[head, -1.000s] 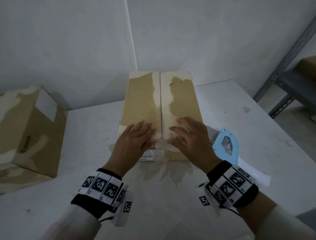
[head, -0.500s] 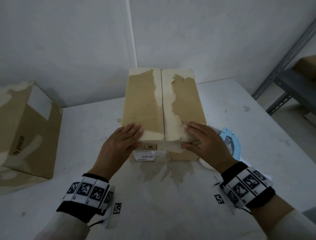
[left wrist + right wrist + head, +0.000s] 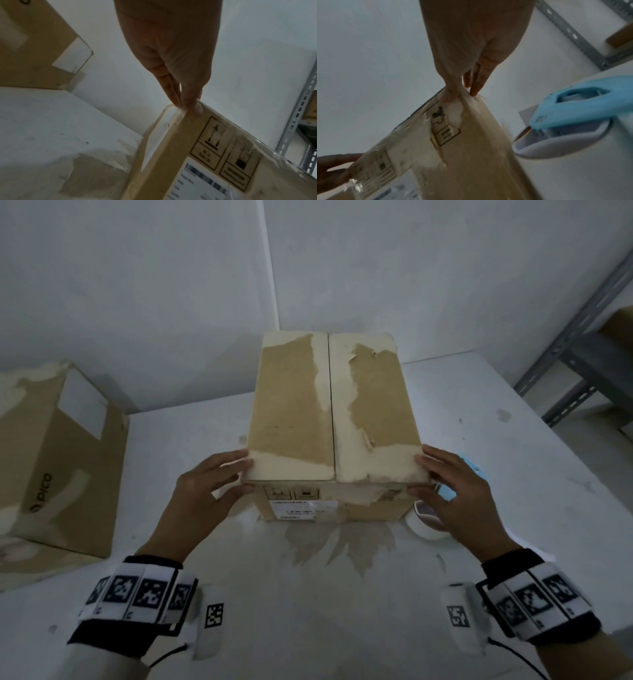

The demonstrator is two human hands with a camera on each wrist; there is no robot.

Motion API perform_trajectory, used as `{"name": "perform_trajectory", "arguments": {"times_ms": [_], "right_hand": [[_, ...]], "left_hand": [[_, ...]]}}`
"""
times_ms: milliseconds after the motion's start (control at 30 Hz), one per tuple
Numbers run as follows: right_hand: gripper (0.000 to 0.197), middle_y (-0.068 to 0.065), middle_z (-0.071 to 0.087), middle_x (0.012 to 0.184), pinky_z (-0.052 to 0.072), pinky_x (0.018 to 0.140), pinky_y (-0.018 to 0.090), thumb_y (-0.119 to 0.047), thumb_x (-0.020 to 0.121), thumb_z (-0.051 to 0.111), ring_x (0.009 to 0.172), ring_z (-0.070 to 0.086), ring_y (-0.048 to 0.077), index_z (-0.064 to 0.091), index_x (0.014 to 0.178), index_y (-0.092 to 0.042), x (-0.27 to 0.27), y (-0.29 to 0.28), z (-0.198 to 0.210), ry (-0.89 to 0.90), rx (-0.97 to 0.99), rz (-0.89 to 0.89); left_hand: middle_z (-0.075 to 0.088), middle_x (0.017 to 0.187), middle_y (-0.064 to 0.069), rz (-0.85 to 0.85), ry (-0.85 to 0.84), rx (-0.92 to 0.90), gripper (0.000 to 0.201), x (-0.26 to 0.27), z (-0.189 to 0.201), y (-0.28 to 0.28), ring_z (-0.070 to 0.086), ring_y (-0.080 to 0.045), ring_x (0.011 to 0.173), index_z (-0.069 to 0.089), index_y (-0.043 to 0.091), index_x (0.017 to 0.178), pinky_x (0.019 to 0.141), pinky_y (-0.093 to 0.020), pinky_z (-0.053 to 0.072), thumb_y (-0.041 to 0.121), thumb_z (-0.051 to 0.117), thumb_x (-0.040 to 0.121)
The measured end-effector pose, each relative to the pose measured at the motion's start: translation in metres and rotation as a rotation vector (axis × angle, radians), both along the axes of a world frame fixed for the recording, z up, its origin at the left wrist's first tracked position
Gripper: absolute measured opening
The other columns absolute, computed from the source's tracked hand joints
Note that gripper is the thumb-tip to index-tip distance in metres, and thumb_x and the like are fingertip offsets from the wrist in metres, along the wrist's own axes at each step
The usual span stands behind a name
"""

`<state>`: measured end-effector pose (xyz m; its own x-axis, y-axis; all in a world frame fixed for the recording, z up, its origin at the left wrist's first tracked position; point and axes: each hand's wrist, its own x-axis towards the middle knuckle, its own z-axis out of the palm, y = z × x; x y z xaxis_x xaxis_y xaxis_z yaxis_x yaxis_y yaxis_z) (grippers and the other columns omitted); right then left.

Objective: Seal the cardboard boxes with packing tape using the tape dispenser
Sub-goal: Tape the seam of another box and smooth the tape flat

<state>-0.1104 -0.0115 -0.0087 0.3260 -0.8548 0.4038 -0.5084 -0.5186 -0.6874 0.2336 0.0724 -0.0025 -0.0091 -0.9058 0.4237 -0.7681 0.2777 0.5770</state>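
Fingers [image 3: 231, 463] against near corners of box [image 3: 291, 405]

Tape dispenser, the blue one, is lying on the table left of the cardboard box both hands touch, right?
Wrong side: the blue tape dispenser lies on the table right of the cardboard box, as the right wrist view shows. Left hand and right hand touch it.

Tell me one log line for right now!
left hand: on box left corner | right hand: on right corner | tape dispenser: on table
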Motion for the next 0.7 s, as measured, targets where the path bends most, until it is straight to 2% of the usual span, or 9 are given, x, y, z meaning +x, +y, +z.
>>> {"name": "perform_trajectory", "arguments": {"times_ms": [67,133,200,267,367,433,533,633,700], "right_hand": [[0.041,0.010,0.056,0.123,0.036,0.084,-0.003,-0.013,0.071,0.071,0.099,0.048,-0.020,0.063,0.110,-0.003,-0.009,-0.006,-0.001,0.016,0.031,0.041],[0.053,-0.004,0.058,0.121,0.039,0.084,-0.001,0.009,0.065,0.073,0.098,0.049,-0.023,0.058,0.113,-0.008,-0.017,-0.012,-0.001,0.014,0.058,0.076],[0.055,-0.035,0.056,0.113,0.040,0.085,0.001,0.005,0.064,0.076,0.100,0.051,-0.021,0.058,0.113,-0.011,-0.021,-0.017,0.005,0.001,0.105,0.103],[0.050,-0.048,0.056,0.099,0.042,0.081,0.001,0.006,0.064,0.074,0.092,0.058,-0.016,0.065,0.105,-0.021,-0.020,-0.018,0.010,-0.078,0.218,0.109],[0.064,-0.036,0.066,0.087,0.050,0.073,0.009,0.019,0.067,0.065,0.082,0.065,-0.007,0.069,0.078,-0.044,-0.016,-0.015,0.004,-0.261,0.349,0.060],[0.068,-0.038,0.065,0.086,0.049,0.071,0.007,0.020,0.071,0.060,0.082,0.064,-0.010,0.069,0.074,-0.047,-0.014,-0.010,-0.001,-0.319,0.354,0.043],[0.069,-0.041,0.064,0.078,0.044,0.069,0.001,0.012,0.081,0.055,0.080,0.061,-0.016,0.067,0.075,-0.055,-0.013,-0.001,-0.003,-0.311,0.356,0.005],[0.058,-0.032,0.068,0.071,0.046,0.061,0.003,0.011,0.082,0.053,0.070,0.063,-0.011,0.071,0.072,-0.043,-0.012,0.001,-0.004,-0.374,0.389,-0.050],[0.046,-0.027,0.069,0.071,0.049,0.062,0.007,0.011,0.082,0.056,0.069,0.064,-0.005,0.066,0.074,-0.033,-0.007,0.000,-0.003,-0.435,0.370,-0.111]], "left_hand": [[0.049,0.119,0.042,-0.043,0.021,0.021,0.039,0.006,0.004,0.000,0.054,0.021,0.095,0.067,0.005,0.108,0.085,-0.005,0.047,0.015,0.070,0.070],[0.047,0.119,0.046,-0.087,0.001,0.030,0.039,0.009,0.009,-0.003,0.055,0.020,0.095,0.068,0.007,0.106,0.085,-0.005,0.047,0.018,0.069,0.069],[0.051,0.113,0.044,-0.119,-0.033,0.043,0.038,0.013,0.015,-0.009,0.054,0.021,0.097,0.069,0.009,0.103,0.087,-0.006,0.047,0.016,0.073,0.066],[0.052,0.114,0.034,-0.124,-0.098,0.048,0.039,0.017,0.019,-0.013,0.050,0.025,0.101,0.071,0.009,0.100,0.091,-0.007,0.045,0.008,0.079,0.062],[0.053,0.113,0.021,-0.090,-0.127,0.042,0.037,0.021,0.018,-0.012,0.052,0.020,0.103,0.072,0.007,0.099,0.092,-0.013,0.046,-0.004,0.077,0.064],[0.054,0.113,0.026,-0.055,-0.113,0.005,0.032,0.017,0.013,-0.007,0.055,0.015,0.102,0.071,0.006,0.100,0.090,-0.011,0.047,-0.002,0.075,0.069],[0.058,0.103,0.039,0.082,0.031,0.000,0.025,0.006,0.003,0.000,0.055,0.022,0.091,0.070,0.006,0.098,0.077,-0.003,0.048,0.005,0.071,0.074],[0.064,0.083,0.002,0.294,0.251,0.052,0.019,-0.009,-0.003,0.006,0.060,0.016,0.071,0.065,0.010,0.089,0.061,-0.001,0.047,-0.004,0.069,0.075],[0.066,0.081,-0.007,0.364,0.392,0.102,0.020,-0.020,-0.003,0.010,0.061,0.015,0.065,0.064,0.014,0.088,0.062,0.000,0.047,-0.003,0.066,0.078]]}}
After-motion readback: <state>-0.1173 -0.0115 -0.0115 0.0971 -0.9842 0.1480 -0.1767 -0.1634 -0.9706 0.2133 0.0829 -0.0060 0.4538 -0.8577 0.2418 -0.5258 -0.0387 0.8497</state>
